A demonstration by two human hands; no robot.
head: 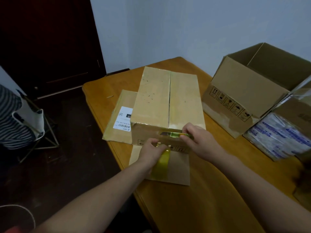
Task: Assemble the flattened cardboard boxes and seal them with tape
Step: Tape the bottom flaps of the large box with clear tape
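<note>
A closed cardboard box (166,100) stands in the middle of the wooden table (210,199), its two top flaps meeting in a seam. My left hand (151,151) grips a yellowish tape roll (162,161) against the box's near side. My right hand (198,138) pinches a small yellow-green tool (175,134), possibly a cutter, at the tape on the upper edge of that near side. Under the box lie flat cardboard pieces, one with a white label (123,119) at the left and another (178,167) toward me.
An open, assembled cardboard box (249,91) stands at the right. A taped box with blue print (282,132) sits nearer on the right edge. A dark door and dark floor lie left of the table, with a striped cloth and wire stand (33,125) there.
</note>
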